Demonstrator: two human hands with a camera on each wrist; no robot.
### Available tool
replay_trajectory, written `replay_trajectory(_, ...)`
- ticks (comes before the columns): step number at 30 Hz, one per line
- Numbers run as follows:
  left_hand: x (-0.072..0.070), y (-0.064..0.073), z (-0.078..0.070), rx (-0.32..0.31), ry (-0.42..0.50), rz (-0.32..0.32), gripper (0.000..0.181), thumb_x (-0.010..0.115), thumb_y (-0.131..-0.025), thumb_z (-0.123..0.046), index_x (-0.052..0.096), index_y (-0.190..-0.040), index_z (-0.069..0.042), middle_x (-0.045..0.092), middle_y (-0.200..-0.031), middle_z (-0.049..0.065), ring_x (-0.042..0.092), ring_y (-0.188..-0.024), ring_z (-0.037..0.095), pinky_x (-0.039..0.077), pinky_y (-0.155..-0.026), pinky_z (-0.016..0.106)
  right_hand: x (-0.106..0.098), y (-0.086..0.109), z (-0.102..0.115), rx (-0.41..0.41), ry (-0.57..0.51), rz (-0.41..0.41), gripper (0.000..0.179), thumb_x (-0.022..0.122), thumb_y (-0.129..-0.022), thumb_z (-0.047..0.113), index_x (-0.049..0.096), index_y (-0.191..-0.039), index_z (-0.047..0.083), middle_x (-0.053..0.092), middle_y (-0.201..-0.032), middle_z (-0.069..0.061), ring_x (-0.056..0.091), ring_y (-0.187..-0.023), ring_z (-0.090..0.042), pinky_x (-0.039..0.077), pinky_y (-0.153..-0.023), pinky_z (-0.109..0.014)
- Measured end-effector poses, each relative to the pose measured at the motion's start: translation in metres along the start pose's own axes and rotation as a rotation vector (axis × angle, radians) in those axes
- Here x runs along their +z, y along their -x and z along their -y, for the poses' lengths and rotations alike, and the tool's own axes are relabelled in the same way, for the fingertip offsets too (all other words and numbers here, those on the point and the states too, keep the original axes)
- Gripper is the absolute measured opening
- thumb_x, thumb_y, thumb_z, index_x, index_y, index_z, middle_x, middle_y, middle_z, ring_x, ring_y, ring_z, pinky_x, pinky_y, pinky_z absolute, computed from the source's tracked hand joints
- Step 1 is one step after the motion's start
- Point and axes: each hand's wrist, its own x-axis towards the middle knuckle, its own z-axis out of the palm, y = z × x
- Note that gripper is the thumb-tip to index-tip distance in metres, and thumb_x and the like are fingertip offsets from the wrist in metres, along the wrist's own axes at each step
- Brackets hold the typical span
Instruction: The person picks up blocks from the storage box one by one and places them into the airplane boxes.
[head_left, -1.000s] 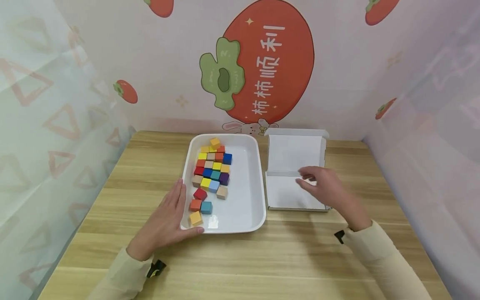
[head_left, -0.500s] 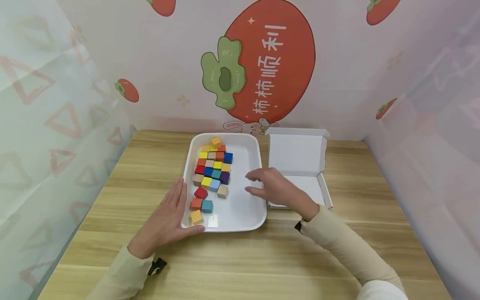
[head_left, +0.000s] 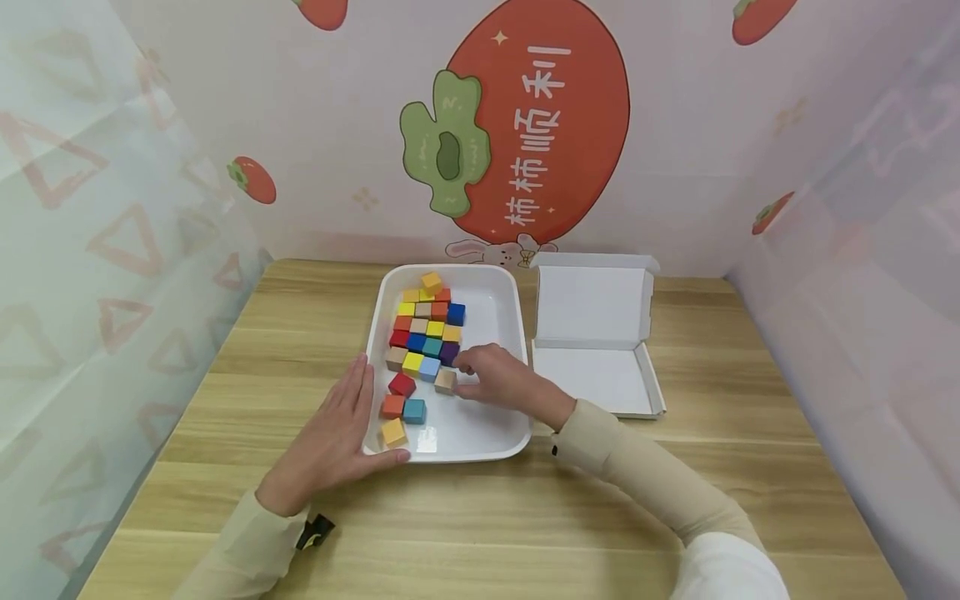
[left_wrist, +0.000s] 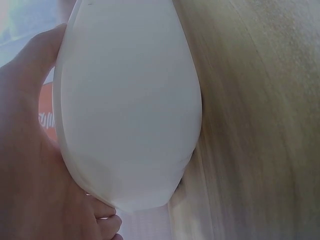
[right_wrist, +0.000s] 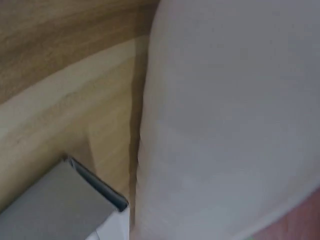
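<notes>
A white tray [head_left: 491,293] holds several coloured cubes, most packed in rows on its left side. My left hand [head_left: 330,446] rests against the tray's near left corner, fingers straight along the left rim and thumb along the front rim. In the left wrist view, that hand [left_wrist: 30,135] lies along the tray's outer wall [left_wrist: 130,105]. My right hand [head_left: 504,379] is inside the tray, thumb and fingers parted, fingertips right at a plain wooden cube [head_left: 445,382]. A purple cube [head_left: 449,353] lies just beyond the fingers. A red cube [head_left: 402,384] sits further left.
Right of the tray stands a white cardboard box [head_left: 588,375] with its lid [head_left: 592,304] folded back. Both lie on a wooden table [head_left: 480,533] with a printed backdrop behind. In the right wrist view, the tray's wall [right_wrist: 225,110] fills much of the picture, beside the box [right_wrist: 60,205].
My right hand has moved left from over the box, across the tray's rim, to the plain wooden cube. The left hand has stayed at the tray's corner.
</notes>
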Motion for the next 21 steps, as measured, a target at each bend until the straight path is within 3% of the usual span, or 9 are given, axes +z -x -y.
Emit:
replay_trajectory(10,0.000,-0.001,-0.002,-0.005,0.011,0.013,0.134,0.058,-0.081,-0.089,0.006,-0.169,-0.002,-0.003,-0.180,0.015,0.006,-0.166,0.039,0.022,-0.131,0.061,0.015,-0.012,0.000,0.013,0.032,-0.014,0.036,0.081,-0.095,0.026,0.075,-0.125,0.006,0.080,-0.113,-0.006,0.068,-0.092,-0.015,0.062,-0.094,-0.027)
replay_trajectory(21,0.000,0.000,-0.001,-0.007,-0.006,0.011,0.134,0.057,-0.080,-0.090,0.007,-0.170,-0.003,-0.003,-0.180,0.014,0.005,-0.167,0.038,0.022,-0.131,0.060,0.014,-0.014,0.003,-0.003,0.032,-0.031,0.031,0.082,-0.095,0.025,0.077,-0.120,0.008,0.080,-0.109,-0.005,0.066,-0.087,-0.014,0.062,-0.089,-0.023)
